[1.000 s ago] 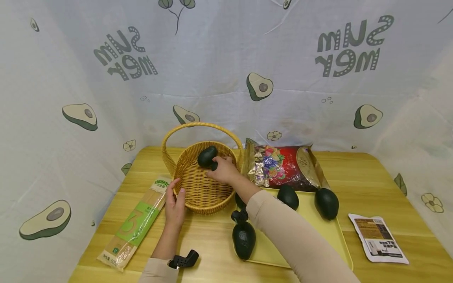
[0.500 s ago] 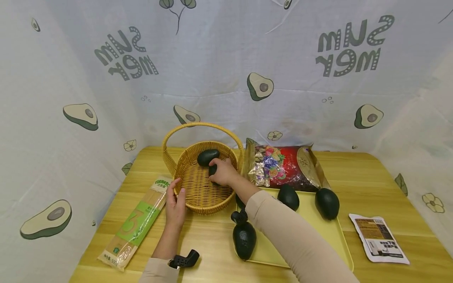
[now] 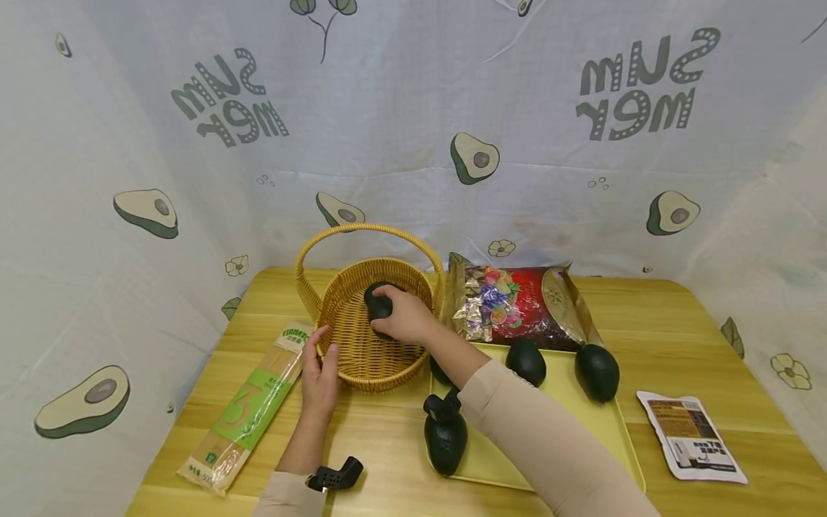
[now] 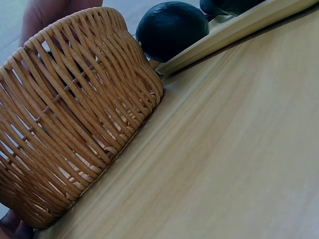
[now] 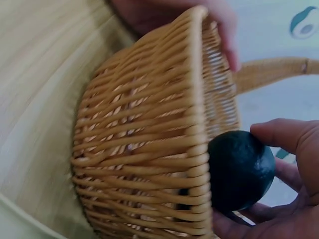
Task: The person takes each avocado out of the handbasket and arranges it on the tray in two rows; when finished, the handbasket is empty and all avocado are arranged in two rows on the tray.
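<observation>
A yellow wicker basket [image 3: 362,359] with a tall hoop handle stands on the table at centre left. My left hand [image 3: 321,377] holds its near-left rim, with the thumb over the edge. Inside the basket, my right hand [image 3: 405,316] grips a dark green avocado [image 3: 377,305], its fingers and thumb spread around the fruit. The right wrist view shows this avocado [image 5: 241,172] at the rim, and a dark shape shows lower down through the weave. Several more avocados lie on the yellow tray [image 3: 494,452], among them one at the near corner [image 3: 446,444] and one at the far right [image 3: 597,372].
A long pack of noodles [image 3: 248,409] lies left of the basket. Behind the tray is a shiny red and gold bag [image 3: 517,305]. A small white and brown packet [image 3: 691,436] lies at the right. A white printed curtain [image 3: 413,143] hangs behind the table.
The avocado lying at the back of the basket turned sideways, then my right hand shifted up and left over that spot, now around an avocado. My left hand stays on the rim.
</observation>
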Tool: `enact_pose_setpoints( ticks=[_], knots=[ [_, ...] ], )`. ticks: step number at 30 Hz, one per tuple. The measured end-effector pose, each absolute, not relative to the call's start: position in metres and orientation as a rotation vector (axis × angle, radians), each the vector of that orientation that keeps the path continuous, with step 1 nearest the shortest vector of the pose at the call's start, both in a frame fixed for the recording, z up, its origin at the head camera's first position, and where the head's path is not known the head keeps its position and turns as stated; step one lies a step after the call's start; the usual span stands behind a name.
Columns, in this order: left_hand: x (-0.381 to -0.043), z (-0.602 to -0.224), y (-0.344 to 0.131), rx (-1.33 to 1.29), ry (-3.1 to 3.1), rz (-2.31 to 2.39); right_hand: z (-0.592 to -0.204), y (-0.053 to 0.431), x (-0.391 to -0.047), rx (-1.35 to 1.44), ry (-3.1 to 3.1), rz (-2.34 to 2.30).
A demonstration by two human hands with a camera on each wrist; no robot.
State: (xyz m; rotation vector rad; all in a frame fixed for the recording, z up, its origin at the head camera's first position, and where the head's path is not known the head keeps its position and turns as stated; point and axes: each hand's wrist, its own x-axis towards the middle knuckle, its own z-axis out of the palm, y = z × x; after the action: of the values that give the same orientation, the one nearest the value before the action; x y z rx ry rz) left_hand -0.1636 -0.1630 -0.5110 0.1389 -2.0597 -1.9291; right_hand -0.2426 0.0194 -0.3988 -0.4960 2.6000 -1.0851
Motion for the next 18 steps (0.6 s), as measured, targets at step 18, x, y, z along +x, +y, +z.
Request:
enact_pose_setpoints(
  ticks=[18],
  knots=[
    [-0.163,-0.511,-0.163,0.14,-2.058,-1.932,-0.361,0.065,-0.189,-0.501,2.541,-1.281]
  ],
)
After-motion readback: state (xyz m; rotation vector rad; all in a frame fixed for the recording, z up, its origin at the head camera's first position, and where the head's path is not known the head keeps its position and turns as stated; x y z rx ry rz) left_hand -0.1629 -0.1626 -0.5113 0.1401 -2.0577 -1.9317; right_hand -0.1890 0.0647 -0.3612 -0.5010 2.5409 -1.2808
